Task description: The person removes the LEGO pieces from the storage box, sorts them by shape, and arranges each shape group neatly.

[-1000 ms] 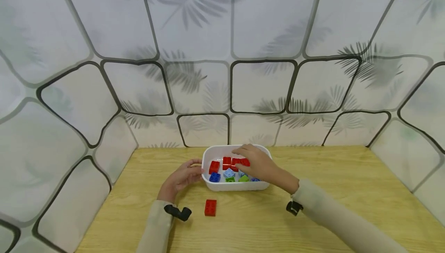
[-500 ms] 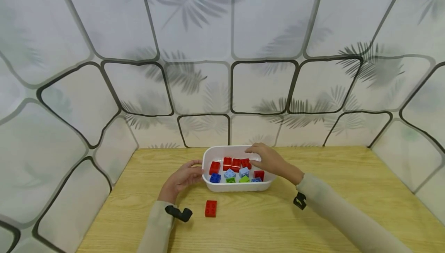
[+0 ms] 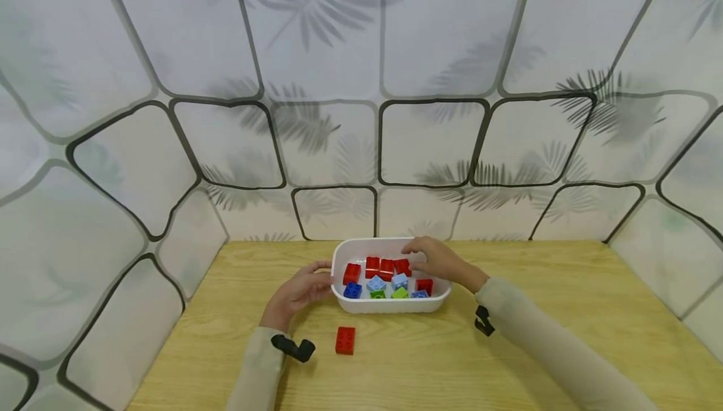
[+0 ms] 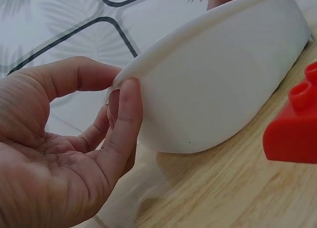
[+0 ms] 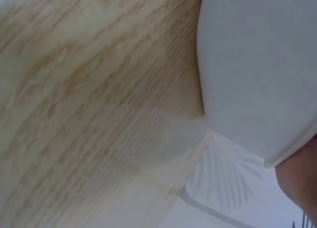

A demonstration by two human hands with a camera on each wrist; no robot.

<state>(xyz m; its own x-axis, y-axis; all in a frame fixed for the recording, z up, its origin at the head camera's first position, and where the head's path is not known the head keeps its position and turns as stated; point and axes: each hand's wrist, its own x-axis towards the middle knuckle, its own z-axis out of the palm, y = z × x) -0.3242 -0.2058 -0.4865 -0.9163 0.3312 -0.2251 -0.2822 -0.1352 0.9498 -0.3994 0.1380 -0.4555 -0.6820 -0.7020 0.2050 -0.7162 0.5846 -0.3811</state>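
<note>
A white plastic tub point(image 3: 390, 304) stands on the table with several toy building bricks in it. My left hand point(image 3: 299, 292) grips its left end; in the left wrist view, the bent fingers point(image 4: 126, 104) press against the rim and wall. My right hand point(image 3: 443, 263) reaches over the right end, fingers and thumb apart, close to a red brick point(image 3: 402, 266); nothing shows between them. Most of this hand is out of the right wrist view. Inside are also a dark blue brick point(image 3: 353, 290), light blue bricks point(image 3: 376, 283) and green bricks point(image 3: 400, 293).
One red brick point(image 3: 345, 340) lies alone on the wooden table point(image 3: 429, 361), in front of the tub and right of my left wrist. Behind the table hangs a white patterned curtain point(image 3: 435, 147). Each wrist wears a black strap mount point(image 3: 294, 348).
My right hand has drawn back rightward from above the middle of the tub, uncovering more bricks. My left hand stays at the tub's left end.
</note>
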